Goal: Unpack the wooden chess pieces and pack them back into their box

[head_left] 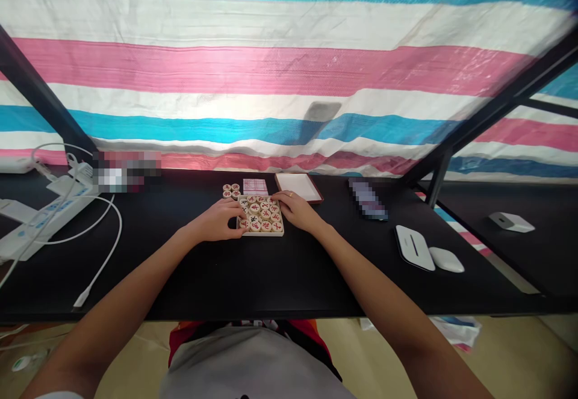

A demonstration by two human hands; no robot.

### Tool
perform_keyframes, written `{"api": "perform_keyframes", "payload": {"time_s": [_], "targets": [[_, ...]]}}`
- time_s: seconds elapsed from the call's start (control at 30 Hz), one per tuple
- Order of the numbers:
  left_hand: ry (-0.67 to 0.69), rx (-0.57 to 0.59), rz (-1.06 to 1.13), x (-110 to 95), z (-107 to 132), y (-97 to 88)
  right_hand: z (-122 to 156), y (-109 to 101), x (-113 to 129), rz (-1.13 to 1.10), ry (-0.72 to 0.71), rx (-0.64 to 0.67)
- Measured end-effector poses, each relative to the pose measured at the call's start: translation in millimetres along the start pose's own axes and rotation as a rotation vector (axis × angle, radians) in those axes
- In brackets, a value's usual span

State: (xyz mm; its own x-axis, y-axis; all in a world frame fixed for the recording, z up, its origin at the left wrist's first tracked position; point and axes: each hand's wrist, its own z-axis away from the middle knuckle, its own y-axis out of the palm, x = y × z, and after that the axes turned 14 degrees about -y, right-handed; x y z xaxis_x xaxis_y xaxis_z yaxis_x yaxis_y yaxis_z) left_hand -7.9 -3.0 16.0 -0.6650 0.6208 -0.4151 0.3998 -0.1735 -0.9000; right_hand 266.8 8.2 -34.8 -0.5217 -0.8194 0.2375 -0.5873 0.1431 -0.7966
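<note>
We stretched both forearms forward to the box (262, 233) of game pieces (264, 213). Our left hand (223, 219) curled at its left edge with the fingertips on pieces, grip unclear. Our right hand (295, 209) lay slack against its right rim.

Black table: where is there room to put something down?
Bare patches: the black tabletop between both forearms, and between the left hand and the white cable. Crowded: around the beige tray of round wooden pieces and the right hand.
</note>
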Motion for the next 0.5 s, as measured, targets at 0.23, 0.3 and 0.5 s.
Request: {"api": "perform_keyframes", "payload": {"time_s": [0.23, 0.3, 0.5], "targets": [[-0.258, 0.007, -0.007, 39, 2, -16.3, -1, -1, 2, -0.022, 0.022, -0.003], [-0.287, 0.02, -0.053, 48, 2, -16.0, -2, -2, 3, -0.026, 0.023, 0.004], [-0.243, -0.01, -0.138, 45, -1, -4.7, -2, -3, 2, 0.001, 0.008, 0.018]]}}
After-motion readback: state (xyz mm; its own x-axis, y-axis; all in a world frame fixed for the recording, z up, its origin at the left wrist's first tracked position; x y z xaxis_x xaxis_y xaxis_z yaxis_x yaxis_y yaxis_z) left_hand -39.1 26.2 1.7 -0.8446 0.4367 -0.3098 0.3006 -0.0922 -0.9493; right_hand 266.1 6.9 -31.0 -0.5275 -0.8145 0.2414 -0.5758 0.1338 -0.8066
